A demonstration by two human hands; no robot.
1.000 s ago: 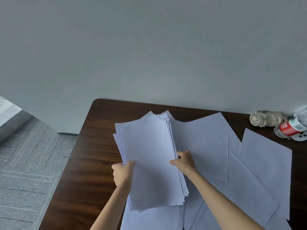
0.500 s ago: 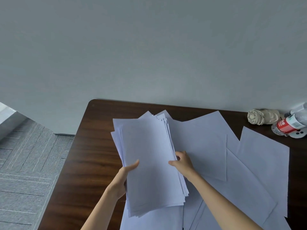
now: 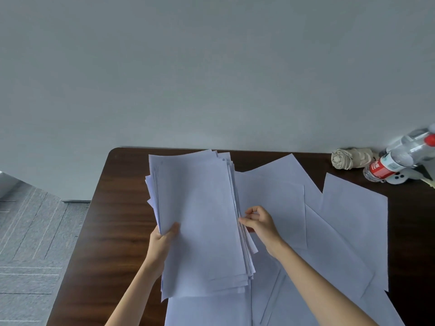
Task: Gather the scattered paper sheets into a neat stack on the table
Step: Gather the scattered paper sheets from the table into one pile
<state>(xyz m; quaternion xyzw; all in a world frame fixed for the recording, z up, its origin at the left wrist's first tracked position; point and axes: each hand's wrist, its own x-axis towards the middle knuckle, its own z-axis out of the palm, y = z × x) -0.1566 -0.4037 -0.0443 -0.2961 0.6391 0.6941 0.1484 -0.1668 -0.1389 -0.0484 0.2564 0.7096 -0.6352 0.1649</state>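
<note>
A thick, uneven stack of white paper sheets (image 3: 200,222) is held tilted above the dark wooden table (image 3: 110,231). My left hand (image 3: 163,241) grips the stack's left edge, thumb on top. At the stack's right edge my right hand (image 3: 259,222) touches the sheet edges with curled fingers. Several loose white sheets (image 3: 348,227) lie scattered flat on the table to the right and under the stack.
A rolled beige cloth (image 3: 350,158) and a plastic bottle with a red label (image 3: 388,165) lie at the table's far right by the grey wall. The table's left edge drops to grey carpet floor (image 3: 30,243).
The stack has been lifted and squared a little. My left hand shifted from the front of the stack to gripping its left edge. My right hand stayed at the right edge.
</note>
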